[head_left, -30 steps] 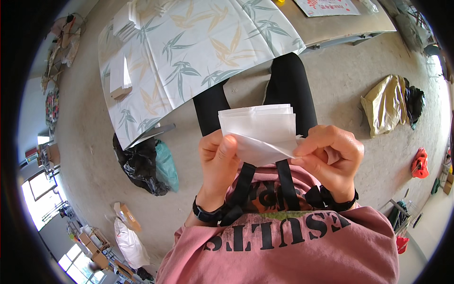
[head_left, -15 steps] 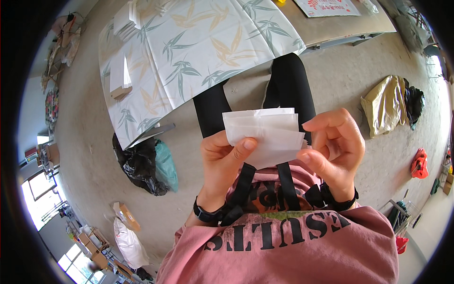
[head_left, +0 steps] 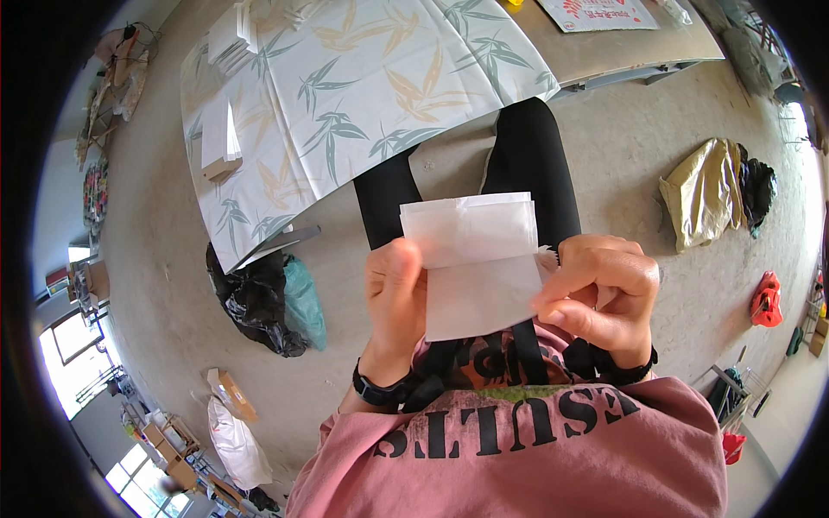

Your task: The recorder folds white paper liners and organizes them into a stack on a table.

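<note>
Held over my lap is a stack of thin white paper sheets (head_left: 471, 231), its front sheet opened downward along a crease. My left hand (head_left: 395, 281) grips the left edge, thumb bent over the front and the other fingers behind the paper. With thumb and forefinger, my right hand (head_left: 604, 298) pinches the right edge of the lower flap. Behind that hand a small fringed bit of paper shows at the stack's right side. Both wrists wear black straps.
Ahead stands a table with a leaf-patterned cloth (head_left: 345, 95). White card stacks (head_left: 220, 142) lie on its left side. A black bag (head_left: 250, 302) and a teal bag (head_left: 304, 302) rest on the floor at left; a gold bag (head_left: 704, 194) and a red bag (head_left: 766, 300) at right.
The front sheet has been folded down toward me, so the paper now spreads lower. My right hand has moved down and pinches its edge; my left thumb has shifted to the left edge.
</note>
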### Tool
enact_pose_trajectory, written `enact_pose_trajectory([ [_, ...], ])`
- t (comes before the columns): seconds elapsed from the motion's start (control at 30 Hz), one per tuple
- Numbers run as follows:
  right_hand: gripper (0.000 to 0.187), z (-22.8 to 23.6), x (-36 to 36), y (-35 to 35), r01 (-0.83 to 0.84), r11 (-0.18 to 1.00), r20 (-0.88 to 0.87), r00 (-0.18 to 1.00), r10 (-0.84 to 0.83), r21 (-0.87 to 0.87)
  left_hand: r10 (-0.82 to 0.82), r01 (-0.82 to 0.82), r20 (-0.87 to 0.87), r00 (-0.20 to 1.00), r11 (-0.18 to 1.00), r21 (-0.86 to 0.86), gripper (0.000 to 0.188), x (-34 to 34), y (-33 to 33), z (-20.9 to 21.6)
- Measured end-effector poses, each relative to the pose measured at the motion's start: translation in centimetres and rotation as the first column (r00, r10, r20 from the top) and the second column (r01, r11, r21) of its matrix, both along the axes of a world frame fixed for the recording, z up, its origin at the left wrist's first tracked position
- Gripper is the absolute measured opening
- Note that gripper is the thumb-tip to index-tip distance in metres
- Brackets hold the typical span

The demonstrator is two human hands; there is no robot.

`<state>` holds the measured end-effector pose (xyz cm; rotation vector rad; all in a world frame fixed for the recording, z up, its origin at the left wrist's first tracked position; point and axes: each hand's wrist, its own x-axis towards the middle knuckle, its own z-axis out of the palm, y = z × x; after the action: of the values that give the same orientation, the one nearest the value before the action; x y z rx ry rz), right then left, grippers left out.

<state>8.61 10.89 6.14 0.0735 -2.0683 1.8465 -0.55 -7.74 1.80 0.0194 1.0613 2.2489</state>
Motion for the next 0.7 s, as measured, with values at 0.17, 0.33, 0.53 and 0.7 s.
enact_pose_trajectory([
  [0.17,0.031,0.0,0.5,-0.6,0.2,0.962,0.123,0.976,-0.18,-0.185,-0.054,0.049,-0.195,0.979,0.998,-0.031,0.023,0.1,0.6,0.6],
  [0.33,0.032,0.7,-0.1,-0.8,0.231,0.967,0.16,0.964,-0.213,-0.105,-0.064,0.053,-0.194,0.979,0.997,-0.059,0.019,0.3,0.9,1.1],
  [0.53,0.015,0.6,0.2,-1.0,0.229,0.973,0.292,0.934,-0.207,-0.042,-0.053,0.073,-0.233,0.971,0.994,0.08,0.04,0.1,-0.1,-0.9],
  [0.7,0.014,0.5,0.3,0.3,-0.03,0.99,0.092,0.995,0.043,-0.134,-0.206,0.193,0.022,0.978,0.945,0.266,0.09,-0.7,-1.2,-1.7],
])
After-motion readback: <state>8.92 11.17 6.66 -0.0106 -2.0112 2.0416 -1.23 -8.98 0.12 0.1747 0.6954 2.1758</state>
